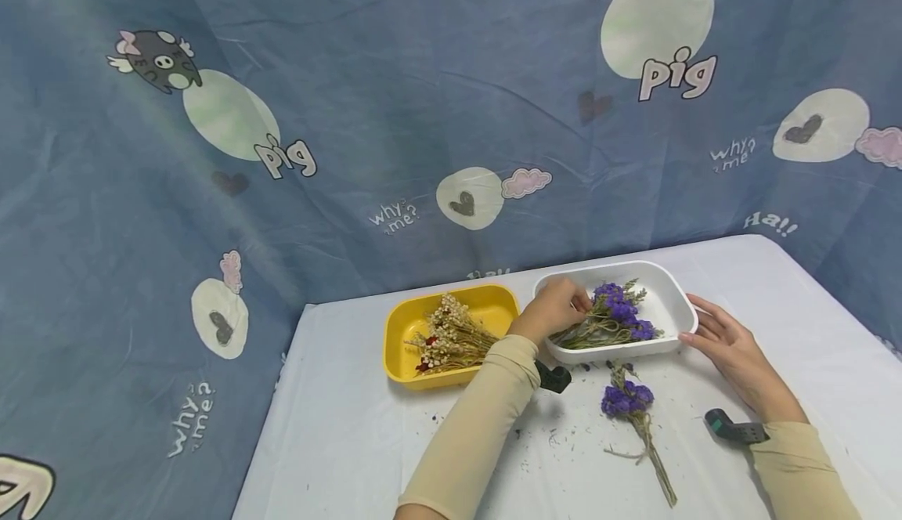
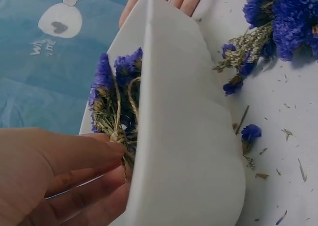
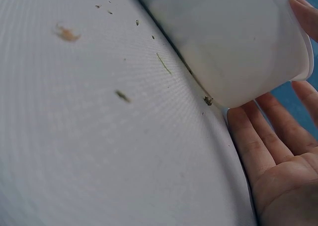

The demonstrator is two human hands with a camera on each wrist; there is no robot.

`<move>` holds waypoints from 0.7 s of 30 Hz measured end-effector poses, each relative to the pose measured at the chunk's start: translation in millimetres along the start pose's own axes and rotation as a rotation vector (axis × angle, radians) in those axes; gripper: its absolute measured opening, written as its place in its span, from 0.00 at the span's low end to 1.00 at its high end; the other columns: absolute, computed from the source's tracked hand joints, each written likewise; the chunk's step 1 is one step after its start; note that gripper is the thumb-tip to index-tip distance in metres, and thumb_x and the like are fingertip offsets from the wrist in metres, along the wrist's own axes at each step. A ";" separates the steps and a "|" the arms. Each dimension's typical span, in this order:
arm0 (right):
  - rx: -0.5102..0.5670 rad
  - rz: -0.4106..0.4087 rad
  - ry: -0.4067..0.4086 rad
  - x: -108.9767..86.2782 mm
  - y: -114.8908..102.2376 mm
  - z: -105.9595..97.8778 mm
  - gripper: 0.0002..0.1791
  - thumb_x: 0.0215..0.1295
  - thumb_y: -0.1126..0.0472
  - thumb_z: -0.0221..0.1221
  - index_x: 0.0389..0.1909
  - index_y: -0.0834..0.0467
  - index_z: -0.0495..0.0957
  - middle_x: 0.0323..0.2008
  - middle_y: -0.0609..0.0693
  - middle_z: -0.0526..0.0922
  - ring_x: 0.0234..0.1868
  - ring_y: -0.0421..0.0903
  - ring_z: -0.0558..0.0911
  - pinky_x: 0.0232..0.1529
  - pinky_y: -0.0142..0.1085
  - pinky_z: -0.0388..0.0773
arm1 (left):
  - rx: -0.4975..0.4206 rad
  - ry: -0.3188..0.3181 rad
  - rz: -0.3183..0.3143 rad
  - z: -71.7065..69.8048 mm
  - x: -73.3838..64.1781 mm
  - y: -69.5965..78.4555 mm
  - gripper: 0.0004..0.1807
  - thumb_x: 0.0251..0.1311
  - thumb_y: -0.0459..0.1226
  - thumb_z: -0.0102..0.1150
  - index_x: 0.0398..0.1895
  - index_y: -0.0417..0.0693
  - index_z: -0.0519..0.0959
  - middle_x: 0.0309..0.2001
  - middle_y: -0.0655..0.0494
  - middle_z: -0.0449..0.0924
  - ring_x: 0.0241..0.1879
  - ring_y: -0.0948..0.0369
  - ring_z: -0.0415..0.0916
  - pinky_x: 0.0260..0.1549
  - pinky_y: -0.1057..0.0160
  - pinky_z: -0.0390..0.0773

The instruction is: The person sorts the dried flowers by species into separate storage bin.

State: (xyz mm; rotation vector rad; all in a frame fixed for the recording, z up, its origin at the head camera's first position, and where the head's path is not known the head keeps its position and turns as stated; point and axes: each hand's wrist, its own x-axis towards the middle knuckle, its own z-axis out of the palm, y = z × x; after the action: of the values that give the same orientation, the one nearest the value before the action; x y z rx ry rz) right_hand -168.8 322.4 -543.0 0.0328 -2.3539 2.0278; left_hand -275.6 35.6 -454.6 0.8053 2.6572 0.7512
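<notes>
My left hand (image 1: 557, 308) reaches into the white tray (image 1: 680, 301). Its thumb and index finger pinch a bunch of dried purple flowers (image 2: 112, 107) at the twine-tied stems, seen close up in the left wrist view. Purple heads of the flowers in the tray point right in the head view. At the tray's right end, my right hand (image 1: 729, 344) touches the outside with fairly straight fingers, its thumb near the front corner. The right wrist view shows those fingers (image 3: 271, 129) against the end wall. Another tied purple bunch (image 1: 627, 401) lies on the table in front.
Left of the white tray stands a yellow tray (image 1: 398, 348) holding dried cream flowers (image 1: 451, 332) with a few red ones. Bits of petal and stem are scattered over the white tabletop (image 1: 338, 426). A blue printed cloth (image 1: 423, 113) hangs behind and to the left.
</notes>
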 end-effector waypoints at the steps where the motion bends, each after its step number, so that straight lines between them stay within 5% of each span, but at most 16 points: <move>1: 0.000 -0.004 -0.001 0.4 -0.3 -0.1 0.44 0.72 0.62 0.64 0.83 0.47 0.53 0.79 0.48 0.64 0.57 0.14 0.72 0.55 0.12 0.74 | -0.007 -0.001 -0.004 0.6 -0.5 -0.1 0.06 0.68 0.33 0.66 0.44 0.49 0.88 0.41 0.58 0.89 0.38 0.67 0.81 0.36 0.76 0.79; 14: -0.009 -0.020 0.010 1.7 0.2 -0.4 0.43 0.71 0.62 0.65 0.82 0.47 0.55 0.62 0.28 0.72 0.56 0.17 0.74 0.52 0.12 0.75 | 0.027 0.010 0.018 1.3 -5.0 -2.1 0.07 0.68 0.34 0.66 0.45 0.46 0.89 0.41 0.56 0.90 0.39 0.66 0.83 0.39 0.77 0.80; 21: 0.016 -0.026 0.007 1.9 0.5 0.0 0.43 0.71 0.64 0.64 0.82 0.47 0.55 0.60 0.26 0.71 0.56 0.17 0.75 0.52 0.11 0.75 | 0.042 0.064 0.040 0.6 -14.2 -2.1 0.07 0.68 0.36 0.66 0.45 0.48 0.89 0.41 0.57 0.89 0.38 0.68 0.82 0.38 0.77 0.79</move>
State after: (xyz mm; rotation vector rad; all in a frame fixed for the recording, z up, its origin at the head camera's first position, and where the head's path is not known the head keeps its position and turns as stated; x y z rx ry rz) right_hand -170.7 322.5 -543.4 0.0555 -2.3208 2.0316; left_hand -264.7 26.1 -454.9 0.8611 2.7293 0.7449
